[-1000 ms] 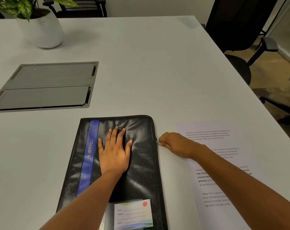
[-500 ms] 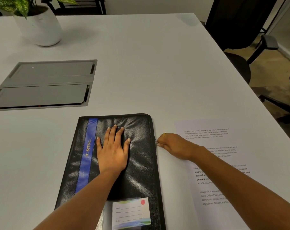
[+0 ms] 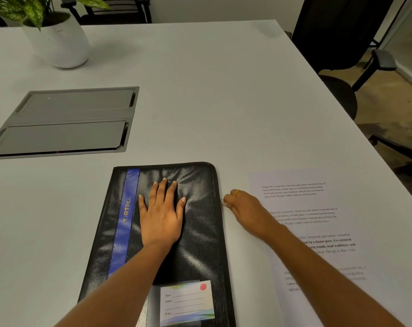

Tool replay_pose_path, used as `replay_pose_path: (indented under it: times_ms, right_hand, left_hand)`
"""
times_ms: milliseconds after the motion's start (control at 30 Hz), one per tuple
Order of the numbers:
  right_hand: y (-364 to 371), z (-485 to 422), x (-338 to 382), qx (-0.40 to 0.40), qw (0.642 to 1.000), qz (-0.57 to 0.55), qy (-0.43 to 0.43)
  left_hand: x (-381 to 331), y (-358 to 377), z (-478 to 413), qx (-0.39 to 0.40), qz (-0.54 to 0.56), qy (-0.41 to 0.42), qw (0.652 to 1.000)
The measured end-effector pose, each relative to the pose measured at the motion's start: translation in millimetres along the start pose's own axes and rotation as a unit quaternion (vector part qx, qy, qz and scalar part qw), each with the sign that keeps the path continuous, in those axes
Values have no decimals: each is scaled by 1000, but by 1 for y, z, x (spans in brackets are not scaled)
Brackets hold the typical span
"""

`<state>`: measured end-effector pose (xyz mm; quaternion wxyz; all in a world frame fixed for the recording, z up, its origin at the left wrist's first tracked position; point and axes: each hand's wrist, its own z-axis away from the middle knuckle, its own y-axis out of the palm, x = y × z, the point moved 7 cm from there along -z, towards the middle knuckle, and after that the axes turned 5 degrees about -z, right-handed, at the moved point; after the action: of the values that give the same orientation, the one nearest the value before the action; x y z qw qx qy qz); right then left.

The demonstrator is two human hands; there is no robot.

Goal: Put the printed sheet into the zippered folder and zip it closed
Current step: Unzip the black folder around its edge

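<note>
A black zippered folder with a blue stripe and a name card lies flat on the white table, near its front edge. My left hand presses flat on its cover with straight fingers. My right hand pinches the small metal zipper pull at the folder's right edge, about a third of the way down from the far corner. The printed sheet lies on the table just right of the folder, partly under my right forearm.
A grey cable hatch is set into the table at the left. A white pot with a plant stands at the far left. Black office chairs stand beyond the table's right edge.
Both hands keep their places on the folder and the zipper pull. The view has shifted slightly; no clear travel of the pull along the edge.
</note>
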<state>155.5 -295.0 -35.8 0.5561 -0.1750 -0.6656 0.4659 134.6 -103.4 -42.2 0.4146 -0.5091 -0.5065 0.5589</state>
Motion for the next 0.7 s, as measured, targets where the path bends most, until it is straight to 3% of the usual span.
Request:
replay_pose_path:
  times_ms: [67, 167, 267, 367, 500, 700]
  right_hand:
    - [0, 8, 2, -92, 994, -43, 43]
    - [-1, 19, 4, -211, 957, -169, 102]
    - [0, 24, 6, -257, 926, -233, 147]
    - [2, 21, 5, -255, 919, -244, 175]
    - [-6, 15, 2, -228, 934, -214, 171]
    - [-12, 13, 2, -183, 956, -164, 160]
  left_hand:
    - [-1, 0, 0, 3, 2, 4, 1000]
    - [-4, -3, 2, -2, 9, 13, 1000]
    - [-5, -11, 7, -21, 23, 7, 1000]
    - [-20, -15, 20, -15, 45, 0, 999]
    - [-56, -6, 36, 52, 24, 47, 997]
    - [-63, 7, 34, 118, 22, 27, 992]
